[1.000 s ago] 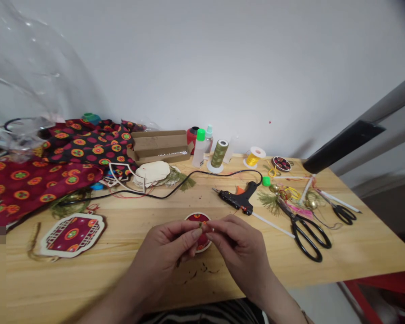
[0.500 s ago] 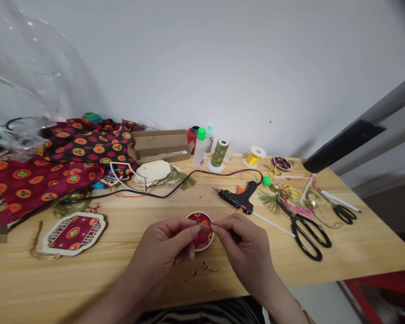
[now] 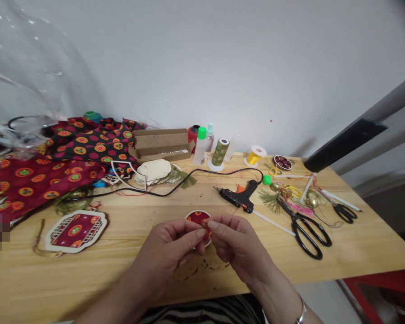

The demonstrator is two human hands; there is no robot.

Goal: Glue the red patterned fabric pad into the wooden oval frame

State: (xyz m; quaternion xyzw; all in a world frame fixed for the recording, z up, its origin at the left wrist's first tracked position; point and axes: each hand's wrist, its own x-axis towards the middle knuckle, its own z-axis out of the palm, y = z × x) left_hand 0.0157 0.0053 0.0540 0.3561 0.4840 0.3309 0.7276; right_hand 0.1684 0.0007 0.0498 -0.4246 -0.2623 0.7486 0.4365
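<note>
My left hand (image 3: 173, 243) and my right hand (image 3: 234, 238) meet low in the middle, thumbs and forefingers pinched close together. Something tiny and olive-coloured shows between the fingertips; its kind cannot be made out. Just behind the fingers lies a round ornament (image 3: 195, 217) with dark red patterned fabric and a pale rim, partly hidden by both hands. Dark scraps (image 3: 205, 264) are scattered on the wood below it. Over to the left lies a larger scalloped ornament (image 3: 74, 229) with lattice sides and a cord.
Beyond my hands is a black glue gun (image 3: 241, 198), its cable (image 3: 168, 194) trailing left. Scissors (image 3: 307, 234) lie at right. Along the wall stand an olive thread cone (image 3: 220, 154), a green-capped bottle (image 3: 199, 148), a cardboard box (image 3: 161, 146) and patterned fabric (image 3: 53, 175).
My right hand has turned and curled more, its fingertips moving slightly left to meet the left ones. My left hand has shifted slightly right. The round ornament is now more covered.
</note>
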